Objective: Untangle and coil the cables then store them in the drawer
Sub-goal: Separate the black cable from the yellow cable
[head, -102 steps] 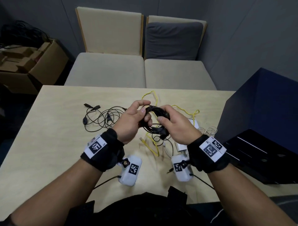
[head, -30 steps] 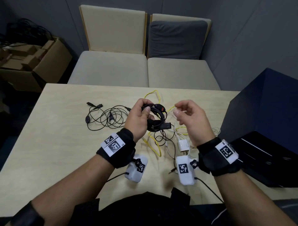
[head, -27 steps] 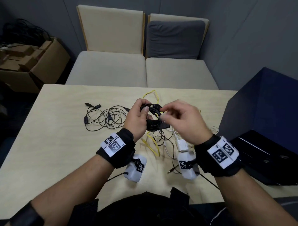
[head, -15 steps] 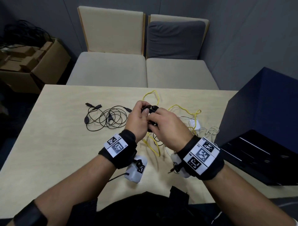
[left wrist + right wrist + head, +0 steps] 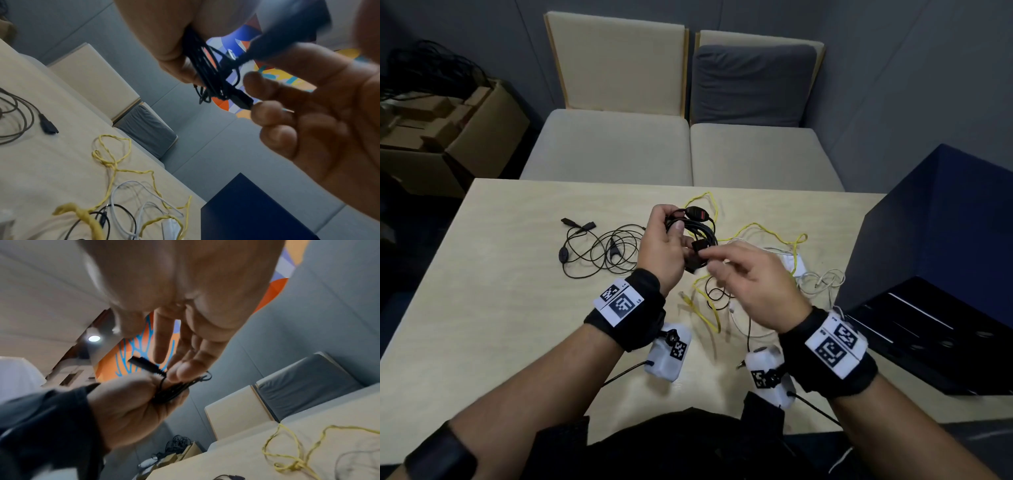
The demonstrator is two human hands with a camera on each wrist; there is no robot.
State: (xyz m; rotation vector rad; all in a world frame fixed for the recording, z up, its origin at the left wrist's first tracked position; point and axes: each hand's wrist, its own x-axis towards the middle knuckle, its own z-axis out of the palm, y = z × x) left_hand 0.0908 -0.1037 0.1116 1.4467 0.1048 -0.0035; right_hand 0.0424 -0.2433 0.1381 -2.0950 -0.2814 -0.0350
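A black cable coil (image 5: 697, 229), with an inline switch marked red on top, is held above the table. My left hand (image 5: 674, 226) grips the bundled loops; they run between its thumb and fingers (image 5: 197, 65). My right hand (image 5: 710, 257) sits just right of the coil and pinches the cable's black plug end (image 5: 699, 247), which appears as a short dark plug (image 5: 145, 365) at my fingertips (image 5: 180, 372). The dark blue drawer cabinet (image 5: 935, 236) stands at the right, its drawer (image 5: 928, 337) pulled open.
On the table (image 5: 500, 308) lie a thin black earphone cable (image 5: 602, 251) to the left, a yellow cable (image 5: 756, 226) and a white cable (image 5: 820, 282) to the right. Two cushioned chairs (image 5: 688, 150) stand beyond the far edge, a cardboard box (image 5: 455, 137) at left.
My right hand has drawn back from the coil toward the lower right, carrying the plug end. The left hand keeps its grip on the loops in nearly the same place.
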